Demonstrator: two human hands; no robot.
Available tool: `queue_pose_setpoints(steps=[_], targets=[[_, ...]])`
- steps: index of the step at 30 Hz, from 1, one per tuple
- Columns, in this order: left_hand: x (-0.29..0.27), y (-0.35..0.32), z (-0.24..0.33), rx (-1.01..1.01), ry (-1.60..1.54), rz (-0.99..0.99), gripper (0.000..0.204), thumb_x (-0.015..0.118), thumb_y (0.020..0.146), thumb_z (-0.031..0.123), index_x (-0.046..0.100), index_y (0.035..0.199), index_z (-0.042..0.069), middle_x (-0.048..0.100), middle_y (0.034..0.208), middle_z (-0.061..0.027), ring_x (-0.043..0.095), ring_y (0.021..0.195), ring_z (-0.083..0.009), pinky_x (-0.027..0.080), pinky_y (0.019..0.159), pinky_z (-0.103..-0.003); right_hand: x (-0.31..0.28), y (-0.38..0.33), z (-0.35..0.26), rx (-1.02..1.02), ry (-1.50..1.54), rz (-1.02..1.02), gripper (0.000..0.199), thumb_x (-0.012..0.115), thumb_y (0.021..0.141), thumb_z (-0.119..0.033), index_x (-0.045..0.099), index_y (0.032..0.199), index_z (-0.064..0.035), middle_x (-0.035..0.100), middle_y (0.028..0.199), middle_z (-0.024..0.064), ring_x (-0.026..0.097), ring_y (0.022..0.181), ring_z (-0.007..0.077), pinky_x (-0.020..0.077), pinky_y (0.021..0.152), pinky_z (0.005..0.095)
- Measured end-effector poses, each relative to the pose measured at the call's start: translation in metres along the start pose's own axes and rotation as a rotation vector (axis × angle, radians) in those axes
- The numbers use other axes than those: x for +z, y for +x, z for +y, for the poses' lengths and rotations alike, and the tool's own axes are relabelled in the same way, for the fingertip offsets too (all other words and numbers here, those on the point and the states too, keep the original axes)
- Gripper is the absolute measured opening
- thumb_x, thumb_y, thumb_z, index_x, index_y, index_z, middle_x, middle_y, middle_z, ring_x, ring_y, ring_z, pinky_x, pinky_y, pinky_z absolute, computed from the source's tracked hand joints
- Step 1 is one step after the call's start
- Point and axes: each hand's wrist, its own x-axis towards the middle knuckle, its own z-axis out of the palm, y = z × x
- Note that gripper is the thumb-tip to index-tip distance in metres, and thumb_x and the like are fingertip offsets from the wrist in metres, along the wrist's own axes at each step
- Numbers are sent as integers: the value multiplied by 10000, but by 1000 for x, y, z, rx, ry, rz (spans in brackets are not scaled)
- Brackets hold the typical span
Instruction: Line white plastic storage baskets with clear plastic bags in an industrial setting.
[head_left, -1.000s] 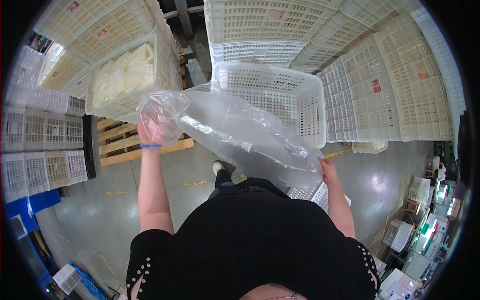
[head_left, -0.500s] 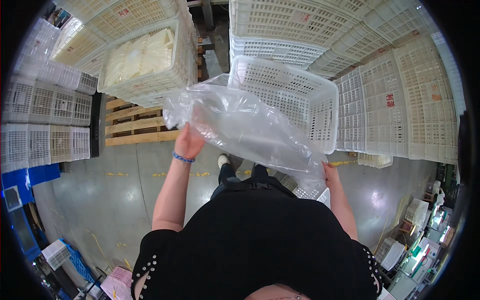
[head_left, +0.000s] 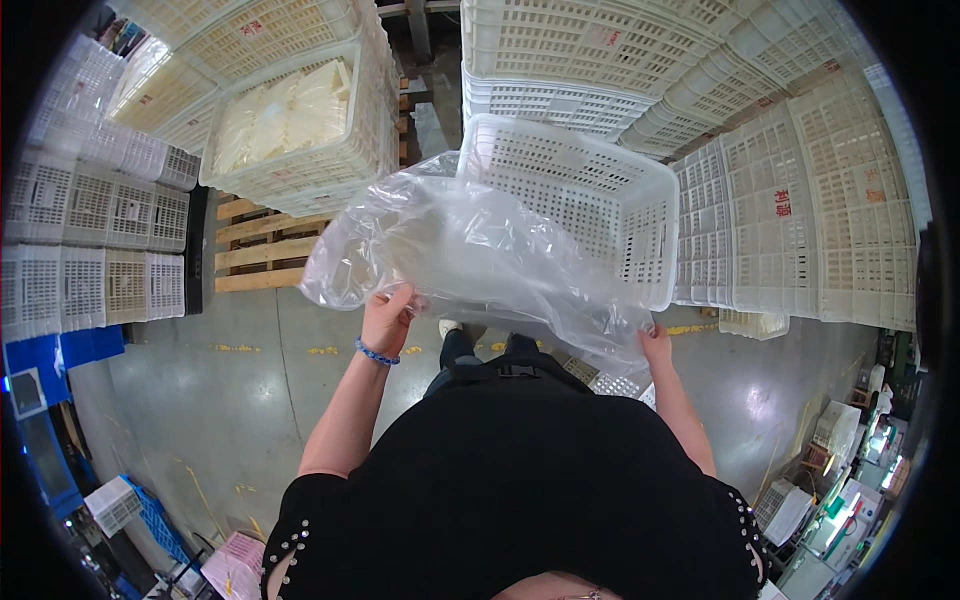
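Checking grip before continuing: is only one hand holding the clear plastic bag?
No, the left hand and right hand both grip the clear plastic bag.

At the middle of the frame a plastic bag (head_left: 470,255) spreads between the left hand (head_left: 387,318), at its lower left edge, and the right hand (head_left: 657,346), at its lower right corner. Behind the bag, upper centre, stands an empty crate (head_left: 600,190). A crate of stacked sheets (head_left: 290,115) sits upper left on a wooden pallet (head_left: 255,250), and stacked crates (head_left: 800,200) fill the upper right.
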Motion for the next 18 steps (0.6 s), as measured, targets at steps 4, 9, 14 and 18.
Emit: queue_pose_setpoints(steps=[4, 9, 14, 18], targets=[[38, -5, 16, -25, 106, -11, 108, 596, 801, 134, 576, 770, 33, 571, 741, -49, 560, 685, -141, 460, 622, -271, 3, -23, -69, -460, -65, 383, 491, 664, 681, -213, 491, 1095, -13, 550, 1002, 135, 537, 924, 237, 431, 761, 334], [77, -6, 19, 1, 535, -276, 78, 610, 765, 65, 578, 727, 4, 582, 757, -69, 572, 699, -142, 458, 620, -256, -7, -99, -196, -894, 293, -189, 435, 660, 709, -150, 498, 1104, -66, 532, 1073, 66, 508, 996, 206, 414, 788, 312], [99, -4, 2, -19, 793, -304, 168, 663, 723, 106, 558, 642, 3, 561, 608, -45, 554, 584, -115, 436, 520, -246, -6, -170, -263, -1256, 248, -372, 301, 675, 709, -167, 548, 960, -59, 552, 953, 83, 535, 889, 225, 424, 746, 297], [99, -6, -3, 312, 1122, -405, 289, 697, 691, 270, 556, 576, 46, 542, 519, -47, 507, 475, -109, 382, 451, -275, 3, -177, -269, -1179, 186, -507, 205, 664, 719, -153, 552, 854, -46, 562, 829, 76, 542, 786, 223, 430, 696, 287]])
